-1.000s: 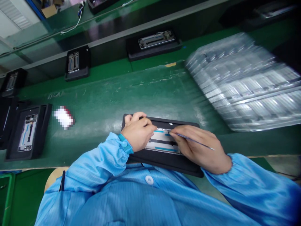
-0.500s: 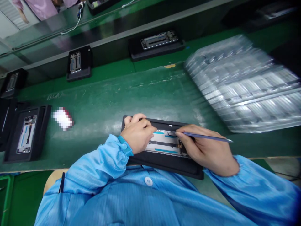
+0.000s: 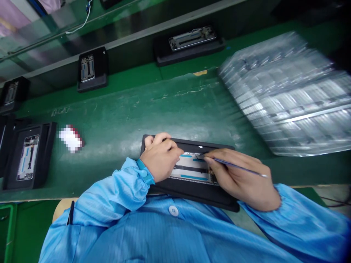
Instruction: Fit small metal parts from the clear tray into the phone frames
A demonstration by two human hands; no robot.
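A phone frame (image 3: 192, 170) with pale panels, blue strips and a dark central band lies in a black tray (image 3: 189, 190) in front of me. My left hand (image 3: 161, 159) rests over the left end of the frame, fingers curled, thumb and forefinger pressed at its upper edge. In my right hand (image 3: 241, 175) is a slim tool with a purple-blue shaft (image 3: 233, 166), pinched between thumb and fingers. Its front end reaches the frame's upper edge near a small dark curved piece (image 3: 197, 157). My right hand hides the frame's right end.
Clear plastic blister trays (image 3: 290, 98) are stacked at right. Another black tray with a phone frame (image 3: 29, 157) stands at left, near a pixelated white-and-red item (image 3: 71, 138). More trayed frames (image 3: 87, 68) line the green back strip. A person in pink is partly visible beyond.
The view has shifted slightly. The tool's rear end has swung a little downward and left in my right hand. My left hand stays on the frame.
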